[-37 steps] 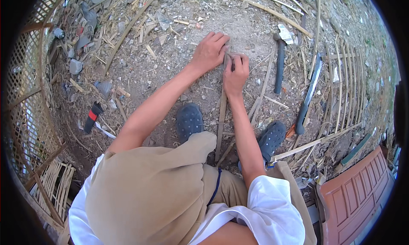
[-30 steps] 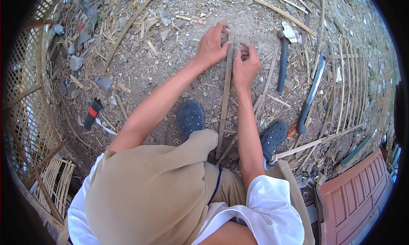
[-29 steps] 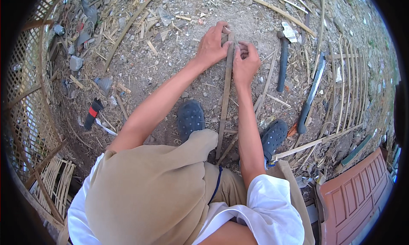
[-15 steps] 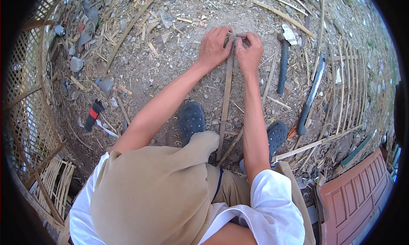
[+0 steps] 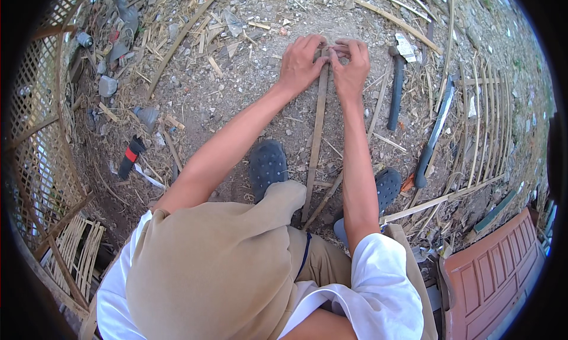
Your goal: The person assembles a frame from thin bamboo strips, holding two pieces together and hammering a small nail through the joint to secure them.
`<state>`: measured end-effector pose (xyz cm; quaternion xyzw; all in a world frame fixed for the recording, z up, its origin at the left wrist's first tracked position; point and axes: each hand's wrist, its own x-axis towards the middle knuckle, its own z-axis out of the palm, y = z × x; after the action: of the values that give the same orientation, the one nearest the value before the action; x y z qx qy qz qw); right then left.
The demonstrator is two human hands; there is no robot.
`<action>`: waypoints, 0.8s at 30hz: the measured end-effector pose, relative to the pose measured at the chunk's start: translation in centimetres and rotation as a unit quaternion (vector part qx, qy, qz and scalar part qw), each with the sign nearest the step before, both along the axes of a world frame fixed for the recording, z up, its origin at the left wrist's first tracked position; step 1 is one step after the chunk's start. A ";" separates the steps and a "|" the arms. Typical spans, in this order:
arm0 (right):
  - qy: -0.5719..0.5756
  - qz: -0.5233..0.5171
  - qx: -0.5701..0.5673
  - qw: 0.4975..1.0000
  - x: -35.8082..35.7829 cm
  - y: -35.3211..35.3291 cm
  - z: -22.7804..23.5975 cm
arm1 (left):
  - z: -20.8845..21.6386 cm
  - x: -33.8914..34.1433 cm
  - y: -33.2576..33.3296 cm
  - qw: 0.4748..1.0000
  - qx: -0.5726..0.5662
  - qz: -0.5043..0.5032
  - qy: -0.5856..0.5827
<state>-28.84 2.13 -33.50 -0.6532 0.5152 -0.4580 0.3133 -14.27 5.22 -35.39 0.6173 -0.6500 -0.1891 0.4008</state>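
A long flat wooden strip (image 5: 317,133) lies lengthwise in front of me, running from between my feet toward the far side. Both hands are at its far end. My left hand (image 5: 300,63) has thumb and fingers closed in a pinch at the strip's left edge. Close beside it, my right hand (image 5: 350,69) bends its fingers in, with the thumb pressed at the strip's right edge. Whatever small thing may sit between the fingertips is too small to make out. My dark clogs (image 5: 268,168) stand on either side of the strip.
To the right lie a dark-handled hammer (image 5: 395,91), a long machete (image 5: 435,133) and a slatted wooden frame (image 5: 488,118). A reddish-brown panel (image 5: 491,275) leans at the lower right. Woven lattice (image 5: 44,121) borders the left, near a black object with a red band (image 5: 130,158).
My right hand's fingers have lifted and spread a little at the strip's end. The left hand stays nearly where it was. The whole view has shifted slightly.
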 end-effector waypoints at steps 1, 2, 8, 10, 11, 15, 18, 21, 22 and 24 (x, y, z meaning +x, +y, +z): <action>-0.002 -0.002 -0.004 1.000 0.0 0.0 0.0 | -0.2 0.1 0.0 1.000 -0.010 0.000 -0.006; 0.002 -0.001 -0.002 1.000 -0.1 0.1 -0.1 | -0.2 0.1 -0.1 1.000 -0.019 0.000 -0.012; -0.012 -0.017 0.009 1.000 0.0 0.4 -0.7 | -0.4 0.5 -0.1 1.000 -0.023 -0.007 -0.016; -0.012 -0.022 0.000 1.000 0.2 0.5 -0.7 | -0.4 0.6 -0.1 1.000 -0.024 -0.007 -0.017; -0.012 -0.023 -0.001 1.000 0.2 0.5 -0.7 | -0.3 0.5 -0.1 0.999 -0.025 -0.008 -0.017; 0.014 -0.019 -0.008 1.000 0.1 0.4 -0.6 | 0.0 0.6 -0.1 0.999 -0.032 -0.008 -0.010; 0.044 -0.010 -0.022 0.999 -0.1 0.4 -0.4 | 0.1 0.3 -0.2 1.000 -0.029 -0.003 -0.007; 0.056 -0.005 -0.031 0.998 0.0 0.4 -0.3 | 0.1 0.0 -0.3 1.000 -0.022 0.008 0.000; 0.057 -0.004 -0.033 0.998 0.1 0.4 -0.3 | 0.1 0.1 -0.3 1.000 -0.022 0.009 0.003; 0.061 -0.005 -0.043 0.997 0.1 0.4 -0.5 | 0.1 0.2 -0.4 1.000 -0.021 0.007 0.010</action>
<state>-28.74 2.52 -33.97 -0.6903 0.5166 -0.4404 0.2505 -14.08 4.82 -35.32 0.6117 -0.6455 -0.1787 0.4209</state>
